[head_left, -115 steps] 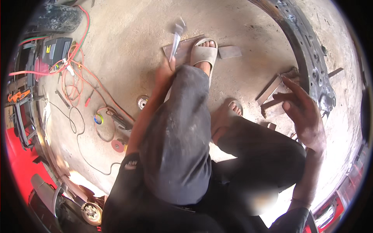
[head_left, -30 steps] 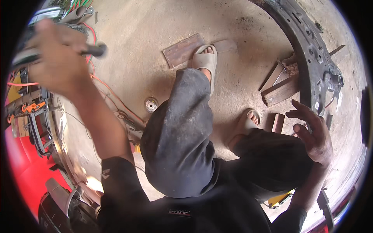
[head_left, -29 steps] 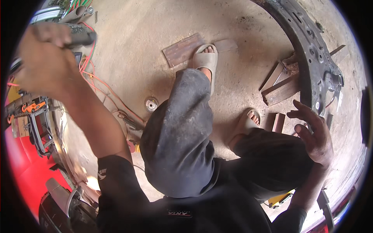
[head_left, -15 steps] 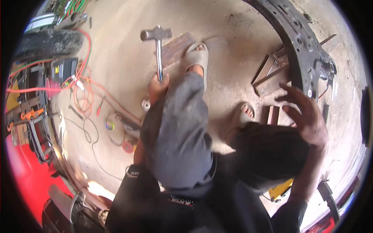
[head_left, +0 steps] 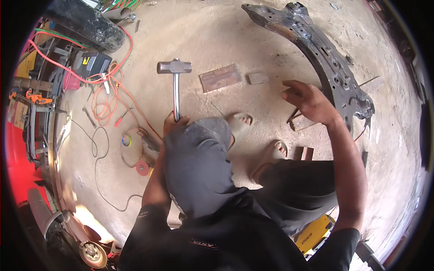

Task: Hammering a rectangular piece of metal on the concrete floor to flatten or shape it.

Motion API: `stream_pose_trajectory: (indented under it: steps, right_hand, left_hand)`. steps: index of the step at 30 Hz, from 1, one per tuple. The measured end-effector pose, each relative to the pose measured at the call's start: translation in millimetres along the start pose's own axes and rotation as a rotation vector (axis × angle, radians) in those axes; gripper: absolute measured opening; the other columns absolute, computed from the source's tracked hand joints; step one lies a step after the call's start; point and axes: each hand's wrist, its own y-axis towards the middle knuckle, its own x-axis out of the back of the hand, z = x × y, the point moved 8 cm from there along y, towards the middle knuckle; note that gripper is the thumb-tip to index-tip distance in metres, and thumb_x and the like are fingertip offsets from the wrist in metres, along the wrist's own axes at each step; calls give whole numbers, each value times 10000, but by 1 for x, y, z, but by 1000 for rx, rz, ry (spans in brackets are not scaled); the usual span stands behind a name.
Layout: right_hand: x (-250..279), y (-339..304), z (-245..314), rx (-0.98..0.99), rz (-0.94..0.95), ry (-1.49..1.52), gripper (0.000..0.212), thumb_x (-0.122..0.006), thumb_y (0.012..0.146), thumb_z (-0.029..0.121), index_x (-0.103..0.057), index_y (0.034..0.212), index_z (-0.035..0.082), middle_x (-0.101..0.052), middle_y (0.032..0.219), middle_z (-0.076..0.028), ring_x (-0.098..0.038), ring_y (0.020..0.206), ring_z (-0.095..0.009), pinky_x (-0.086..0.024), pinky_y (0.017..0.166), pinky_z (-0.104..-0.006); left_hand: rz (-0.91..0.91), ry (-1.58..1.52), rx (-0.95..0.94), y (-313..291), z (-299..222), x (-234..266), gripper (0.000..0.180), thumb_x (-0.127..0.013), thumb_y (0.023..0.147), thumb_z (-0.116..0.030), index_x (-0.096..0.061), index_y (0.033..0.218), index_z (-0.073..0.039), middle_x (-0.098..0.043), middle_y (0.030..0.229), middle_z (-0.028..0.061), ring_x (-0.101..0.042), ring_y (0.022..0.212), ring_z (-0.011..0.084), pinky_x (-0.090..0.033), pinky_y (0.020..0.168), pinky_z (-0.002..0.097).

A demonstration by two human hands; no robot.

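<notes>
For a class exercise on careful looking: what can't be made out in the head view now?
Head view:
Hammer: handle's lower end, hidden by the left hand.
Brown block: partly covered by the right hand.
Black cylinder: far end, cut off by the upper-left rim.

The lower end of the hammer handle (head_left: 176, 100) is hidden in the left hand (head_left: 173, 123), itself partly covered by the knee (head_left: 199, 140), while the yellow case (head_left: 314, 235) is partly blocked by dark clothing (head_left: 239, 230).

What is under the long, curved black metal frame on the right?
A brown, wood-like block shows left of the frame, partly covered by the right hand; a thin dark bar juts out on the right. What lies directly beneath is hidden, including whether the block reaches under.
</notes>
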Motion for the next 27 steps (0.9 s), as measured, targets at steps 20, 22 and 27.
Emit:
stream_pose_trajectory:
  steps: [20, 22, 27]
  right_hand:
    - [-238, 298, -158, -762, -234, -144, 941, -810, 721, 433, -347, 1463, 86, -468, 1337, -159, -430, 1282, -320, -365, 1051, -453]
    - [-238, 285, -186, -696, -392, -177, 792, -824, 719, 412, -499, 1354, 69, -571, 1240, -160, -544, 1154, -324, -435, 965, -424]
    - [-252, 205, -234, -578, -375, 916, 320, -746, 859, 284, -655, 1041, 38, -667, 905, -78, -632, 760, -205, -520, 687, -337]
  left_hand:
    - [422, -604, 709, 49, 147, -64, 174, -622, 923, -158, -494, 1002, -70, -449, 635, 6, -414, 451, 94, -317, 393, 255]
    - [487, -705, 667, 44, 144, -73, 175, -610, 935, -157, -495, 1031, -65, -454, 638, 11, -404, 441, 95, -309, 389, 250]
    - [328, -402, 670, 47, 153, -80, 256, -601, 956, -251, -523, 1067, -33, -436, 626, -12, -407, 469, 97, -334, 431, 265]
